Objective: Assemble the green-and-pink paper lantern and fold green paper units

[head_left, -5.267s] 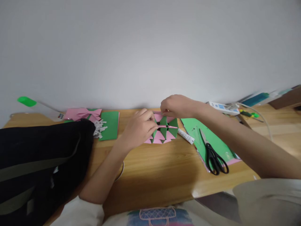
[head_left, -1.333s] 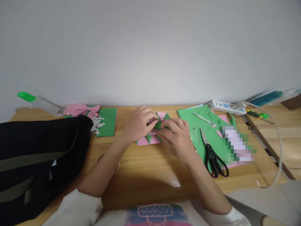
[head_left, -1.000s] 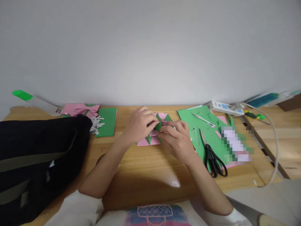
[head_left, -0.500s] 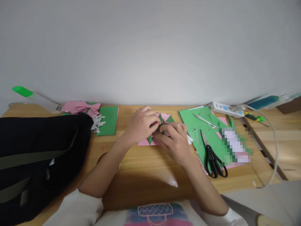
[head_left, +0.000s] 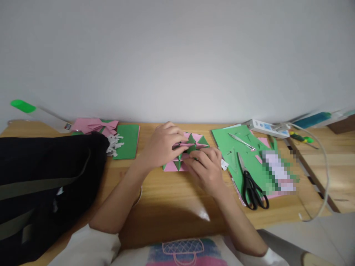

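"In the head view, where's the folded paper piece (head_left: 203,141)?"

"On the worktop (head_left: 172,195), under both hands, pink and green facets showing."

"What has just changed?"

"The fingertips have eased slightly apart, so more facets are uncovered towards its one o'clock, and the peaks there can be seen meeting at a point."

"And each grip?"

"The left hand (head_left: 163,146), at nine o'clock, pinches a pink fold between thumb and fingers. The right hand (head_left: 209,171), at four o'clock, has its fingers curled against the near side; its fingertips are partly hidden, so I can't tell whether they're pinching."

"What lies around it?"

"Black-handled scissors (head_left: 252,190) at four o'clock, lying on green sheets (head_left: 222,138), with a silvery pen (head_left: 241,142) at three. The power strip (head_left: 264,127) is at two. At nine there's a green card stack (head_left: 129,142), with white paper scraps (head_left: 113,145) by its left edge, and a black bag (head_left: 50,162) at eight."
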A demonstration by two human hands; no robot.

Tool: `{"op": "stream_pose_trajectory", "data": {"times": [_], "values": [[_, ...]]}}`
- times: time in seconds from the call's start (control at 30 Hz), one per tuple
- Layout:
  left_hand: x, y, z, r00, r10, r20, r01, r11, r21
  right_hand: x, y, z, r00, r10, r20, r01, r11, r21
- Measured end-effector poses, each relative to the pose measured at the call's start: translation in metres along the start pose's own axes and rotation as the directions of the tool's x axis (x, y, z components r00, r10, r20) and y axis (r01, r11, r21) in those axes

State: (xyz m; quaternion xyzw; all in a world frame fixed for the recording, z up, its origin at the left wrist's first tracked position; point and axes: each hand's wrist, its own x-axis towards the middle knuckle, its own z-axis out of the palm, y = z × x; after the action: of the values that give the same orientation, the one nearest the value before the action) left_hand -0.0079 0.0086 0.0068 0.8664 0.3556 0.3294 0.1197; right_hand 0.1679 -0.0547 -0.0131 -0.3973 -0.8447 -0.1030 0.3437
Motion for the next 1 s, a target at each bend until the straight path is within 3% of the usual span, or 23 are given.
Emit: {"op": "stream_pose_trajectory", "data": {"times": [0.13, 0.63, 1.0], "values": [[-0.0009, -0.0021, -0.0024, 0.998, -0.025, 0.066, 0.024, 0.999, 0.024, 0.0008, -0.0024, 0.0002, 1.0, 0.013, -0.024, -0.014, 1.0, -0.023], [0.0, -0.0003, 0.0004, 0.999, 0.015, 0.033, -0.016, 0.999, 0.037, -0.0017, -0.0034, 0.0021, 0.997, 0.073, -0.006, -0.072, 0.997, 0.021], [0.0004, 0.0009, -0.0009, 0.998, 0.023, 0.063, -0.026, 0.999, 0.042, 0.0049, -0.0041, -0.0036, 0.999, 0.011, 0.041, -0.008, 0.998, -0.055]]}}
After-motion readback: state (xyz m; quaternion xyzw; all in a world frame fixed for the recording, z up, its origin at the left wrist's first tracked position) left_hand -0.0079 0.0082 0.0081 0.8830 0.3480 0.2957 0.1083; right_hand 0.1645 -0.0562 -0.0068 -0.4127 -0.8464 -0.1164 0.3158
